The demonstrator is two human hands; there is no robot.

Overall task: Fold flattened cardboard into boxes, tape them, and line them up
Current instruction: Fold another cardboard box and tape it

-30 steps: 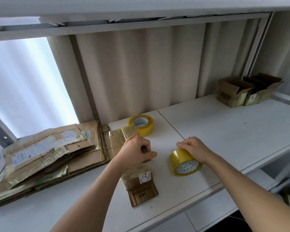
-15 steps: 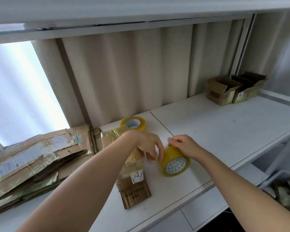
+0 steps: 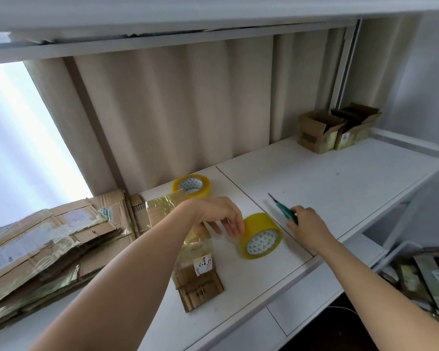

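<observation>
— White shelf-top (image 3: 327, 178) is carrying what?
— Flattened brown cardboard piece (image 3: 198, 279) is lying at six o'clock. Left hand (image 3: 218, 214), fingers loose, is steadying the upright yellow tape roll (image 3: 260, 235); right hand (image 3: 307, 224) is gripping a green-handled cutter (image 3: 285, 211), probably for slicing tape.

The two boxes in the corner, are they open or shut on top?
Open. Both boxes have their top flaps standing up and apart.

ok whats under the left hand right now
A flattened cardboard piece, wrapped in shiny tape, lies on the white shelf beneath the left hand. Its middle stretch is hidden by the hand and wrist; whether the fingers touch it cannot be told.
</observation>
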